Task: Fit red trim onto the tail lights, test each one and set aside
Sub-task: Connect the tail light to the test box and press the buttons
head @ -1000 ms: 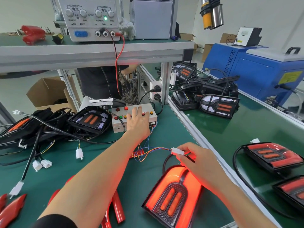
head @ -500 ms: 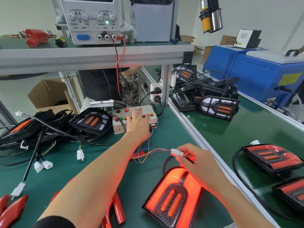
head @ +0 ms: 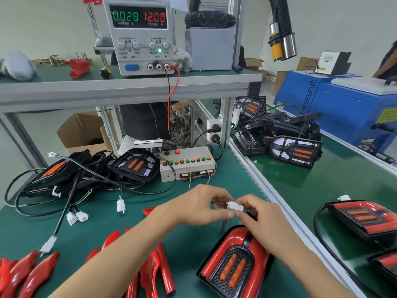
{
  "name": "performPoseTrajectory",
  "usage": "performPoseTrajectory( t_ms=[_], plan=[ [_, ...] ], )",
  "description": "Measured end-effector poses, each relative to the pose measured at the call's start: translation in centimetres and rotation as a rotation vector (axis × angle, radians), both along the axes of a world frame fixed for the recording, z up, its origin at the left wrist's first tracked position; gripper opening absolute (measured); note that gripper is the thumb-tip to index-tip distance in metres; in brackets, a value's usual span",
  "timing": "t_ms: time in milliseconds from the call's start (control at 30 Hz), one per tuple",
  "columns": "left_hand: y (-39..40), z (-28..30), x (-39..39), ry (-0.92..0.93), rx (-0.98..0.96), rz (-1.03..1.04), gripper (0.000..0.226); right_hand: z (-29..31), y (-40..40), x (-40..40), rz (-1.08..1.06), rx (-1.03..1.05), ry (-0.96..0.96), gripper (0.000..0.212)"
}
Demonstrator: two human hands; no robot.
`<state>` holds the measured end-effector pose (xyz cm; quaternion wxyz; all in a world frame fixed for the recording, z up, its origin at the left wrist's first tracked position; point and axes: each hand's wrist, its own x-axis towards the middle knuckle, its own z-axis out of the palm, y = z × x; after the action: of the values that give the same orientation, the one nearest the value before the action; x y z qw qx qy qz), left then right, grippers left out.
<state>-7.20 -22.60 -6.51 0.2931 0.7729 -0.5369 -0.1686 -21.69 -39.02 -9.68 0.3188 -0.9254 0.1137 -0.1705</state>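
A tail light point(head: 234, 265) with red trim fitted lies unlit on the green mat in front of me. Just above it, my left hand point(head: 199, 206) and my right hand point(head: 261, 214) meet at a white plug connector point(head: 234, 206). Each hand pinches one end of it. The white test box point(head: 189, 166) with its row of coloured buttons stands further back, and thin wires run from it toward my hands. Loose red trim pieces point(head: 159, 274) lie at the near left. More red trim pieces point(head: 23, 274) lie at the far left edge.
Untrimmed tail lights with tangled cables point(head: 71, 177) pile up at the left. On the shelf the power supply point(head: 139, 35) reads 12.00 V. Two trimmed lights point(head: 363, 218) lie on the right bench, with more untrimmed ones point(head: 294, 151) behind. An aluminium rail point(head: 268, 194) divides the benches.
My left hand has left the test box buttons and come back to the connector. The tail light, glowing red before, is now dark. The view tilted up.
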Motion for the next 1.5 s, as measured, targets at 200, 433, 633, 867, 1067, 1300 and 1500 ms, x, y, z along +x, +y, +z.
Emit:
performPoseTrajectory(
  t_ms=[200,433,633,867,1067,1300,1500],
  plan=[
    [1.1,-0.4,-1.0,-0.304,-0.100,-0.036,0.019,0.8,0.8,-0.5,0.083,-0.072,0.032,0.011],
    [2.8,-0.6,-1.4,-0.382,-0.219,-0.110,0.016,1.1,1.8,-0.7,0.156,-0.175,-0.007,0.038],
    [4.0,-0.5,-1.2,-0.420,-0.209,-0.109,0.019,0.8,2.4,-0.6,0.198,-0.205,-0.049,0.037],
    [4.4,-0.5,-1.1,-0.470,-0.224,-0.115,0.017,0.8,2.8,-0.5,0.186,-0.222,-0.081,0.045],
    [4.9,-0.6,-0.5,-0.528,-0.204,-0.086,0.018,0.9,2.3,-0.7,0.144,-0.227,-0.079,0.032],
    [5.9,-1.9,-0.3,-0.721,-0.006,-0.052,0.017,0.9,0.3,-0.2,-0.022,-0.264,-0.066,0.024],
    [5.8,-2.4,-2.0,-0.770,0.198,-0.043,0.033,-0.4,-0.7,1.2,-0.031,-0.214,0.248,0.017]
  ],
)
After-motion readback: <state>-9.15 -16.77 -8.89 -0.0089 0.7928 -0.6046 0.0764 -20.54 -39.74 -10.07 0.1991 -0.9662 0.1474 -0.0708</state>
